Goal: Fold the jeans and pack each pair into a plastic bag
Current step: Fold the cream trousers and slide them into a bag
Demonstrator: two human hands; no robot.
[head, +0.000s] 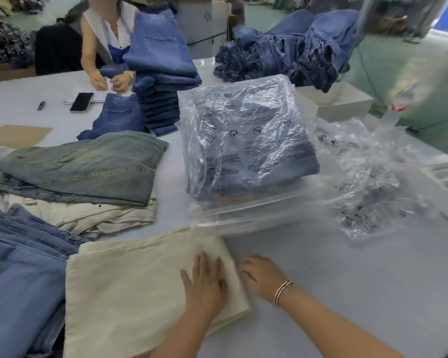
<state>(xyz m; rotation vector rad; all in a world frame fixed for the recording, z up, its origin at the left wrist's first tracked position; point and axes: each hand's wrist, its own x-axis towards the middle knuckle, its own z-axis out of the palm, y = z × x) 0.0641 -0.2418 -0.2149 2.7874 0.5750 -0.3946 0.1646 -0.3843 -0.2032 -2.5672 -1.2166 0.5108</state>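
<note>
A folded cream pair of jeans [130,288] lies flat on the table in front of me. My left hand [204,282] presses on its right part with straight fingers. My right hand [261,276] sits at the fold's right edge, its fingertips tucked against or under the cloth. Beyond the cream pair stands a stack of bagged blue jeans [248,151] in clear plastic. Loose empty plastic bags [367,182] lie crumpled to the right of that stack.
Grey-green jeans [88,166] lie on cream ones at left, blue jeans [23,267] at near left. A tall folded denim stack [161,81] and a person handling a tag sit across the table. A phone [81,102], cardboard [18,135] and a white box [342,102] are there too.
</note>
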